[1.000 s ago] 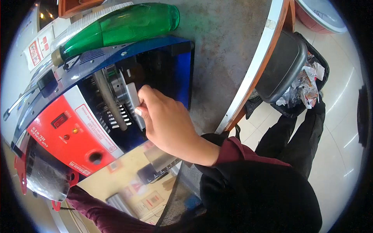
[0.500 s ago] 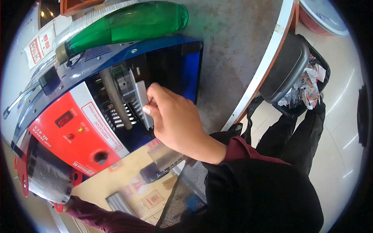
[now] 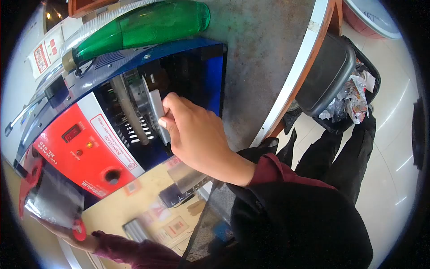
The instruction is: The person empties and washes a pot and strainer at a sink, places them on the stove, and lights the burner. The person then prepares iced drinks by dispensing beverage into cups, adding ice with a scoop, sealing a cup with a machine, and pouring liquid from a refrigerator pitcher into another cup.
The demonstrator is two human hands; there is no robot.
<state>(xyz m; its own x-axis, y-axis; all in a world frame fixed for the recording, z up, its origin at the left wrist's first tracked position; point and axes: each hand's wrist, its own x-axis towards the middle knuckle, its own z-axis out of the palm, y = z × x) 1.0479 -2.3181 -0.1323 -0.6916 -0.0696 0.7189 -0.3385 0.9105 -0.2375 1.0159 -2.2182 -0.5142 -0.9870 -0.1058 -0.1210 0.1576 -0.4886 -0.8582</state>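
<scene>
My right hand pinches the edge of a grey metal plate in the dark opening of a cup sealer, thumb on one side and fingers on the other. The sealer has a blue casing and a red front panel with a switch, lamps and a black knob. At the lower left, my left hand lies with fingers stretched along the underside of a clear film roll between red flanges. Its thumb is hidden.
A green bottle lies along the sealer's top, with stacked clear cups behind. To the right are the counter's white edge, a black bin with crumpled plastic, and a lidded tub. Paper labels lie below the sealer.
My left hand shows more, its fingers now visible under the film roll. The red flanges have turned. My right hand keeps its pinch on the plate, and the view has shifted slightly.
</scene>
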